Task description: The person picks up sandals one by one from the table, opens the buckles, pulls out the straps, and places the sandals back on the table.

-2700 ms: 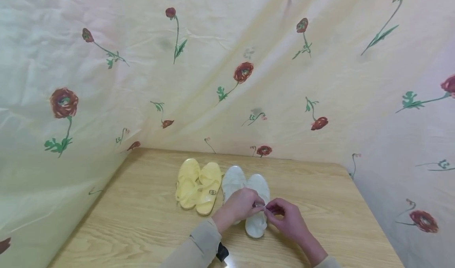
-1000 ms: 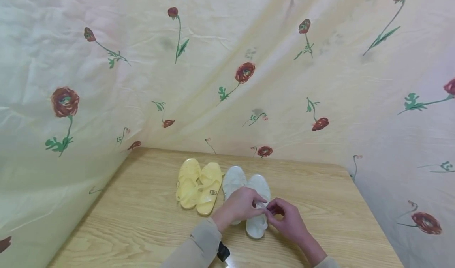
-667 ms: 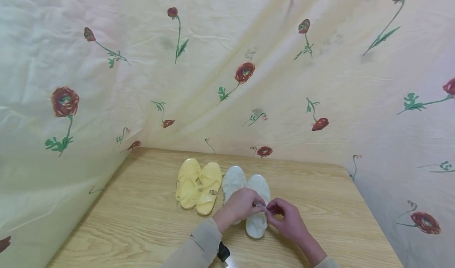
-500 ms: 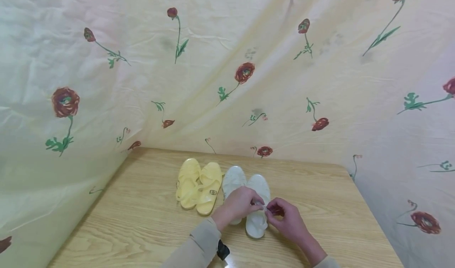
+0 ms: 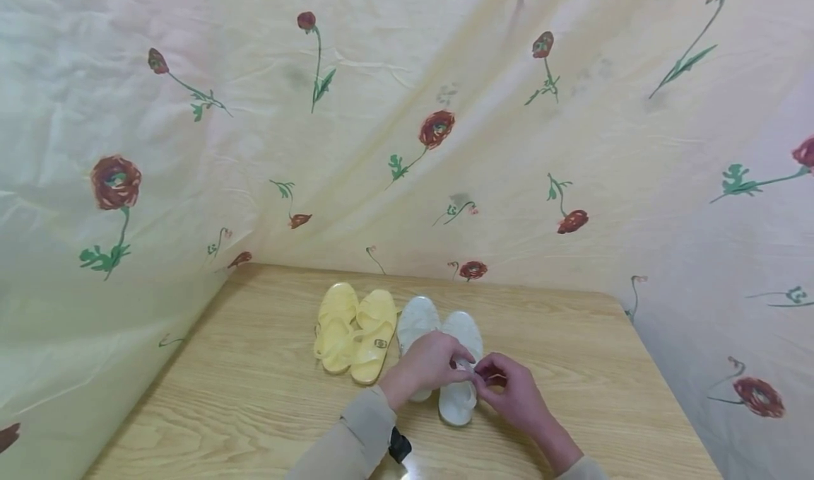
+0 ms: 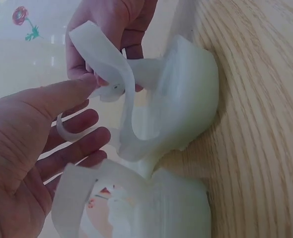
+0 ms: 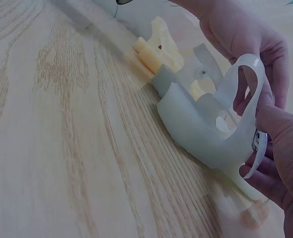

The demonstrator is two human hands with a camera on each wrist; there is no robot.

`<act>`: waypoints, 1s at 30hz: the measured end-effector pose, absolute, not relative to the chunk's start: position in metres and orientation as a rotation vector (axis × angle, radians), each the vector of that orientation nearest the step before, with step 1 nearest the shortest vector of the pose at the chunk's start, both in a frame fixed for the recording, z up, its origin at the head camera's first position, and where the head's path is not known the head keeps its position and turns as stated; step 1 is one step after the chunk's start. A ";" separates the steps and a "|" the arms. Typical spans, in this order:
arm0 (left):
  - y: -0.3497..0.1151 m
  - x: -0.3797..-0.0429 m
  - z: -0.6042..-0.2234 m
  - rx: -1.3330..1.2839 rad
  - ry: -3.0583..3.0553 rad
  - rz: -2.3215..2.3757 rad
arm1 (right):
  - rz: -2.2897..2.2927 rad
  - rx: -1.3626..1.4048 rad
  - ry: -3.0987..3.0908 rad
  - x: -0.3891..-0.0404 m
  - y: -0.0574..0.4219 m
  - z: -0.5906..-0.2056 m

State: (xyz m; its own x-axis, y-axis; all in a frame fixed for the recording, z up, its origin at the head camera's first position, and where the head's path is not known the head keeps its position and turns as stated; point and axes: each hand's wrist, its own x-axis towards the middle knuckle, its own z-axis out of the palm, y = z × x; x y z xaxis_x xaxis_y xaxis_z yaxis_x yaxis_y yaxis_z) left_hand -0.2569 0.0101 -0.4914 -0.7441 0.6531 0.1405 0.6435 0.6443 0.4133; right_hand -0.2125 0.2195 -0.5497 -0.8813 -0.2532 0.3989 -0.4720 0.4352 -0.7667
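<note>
A pair of white sandals rests on the table, toes away from me. Over the right-hand white sandal [image 5: 456, 404], both hands meet at its thin strap [image 6: 103, 48]. My left hand [image 5: 431, 361] comes in from the left and pinches the strap between thumb and forefinger. From the right, my right hand [image 5: 514, 389] pinches the strap close to a small metal buckle [image 7: 256, 141]. Whether the strap passes through the buckle, I cannot tell. The left-hand white sandal [image 5: 418, 314] stands beside it, partly hidden by my left hand.
Left of the white pair lie two yellow sandals [image 5: 367, 371], close together. The wood-grain table [image 5: 254, 409] ends at the back and left against a flowered cloth [image 5: 362, 112]. A black object [image 5: 399, 446] sits by my left cuff.
Both hands stay at the same strap, with only small shifts of the left fingers and thumb. The sandals keep their places.
</note>
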 end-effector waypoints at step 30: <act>0.008 -0.260 -0.507 1.148 2.763 0.892 | 1.251 0.783 -2.317 -0.212 0.219 -0.556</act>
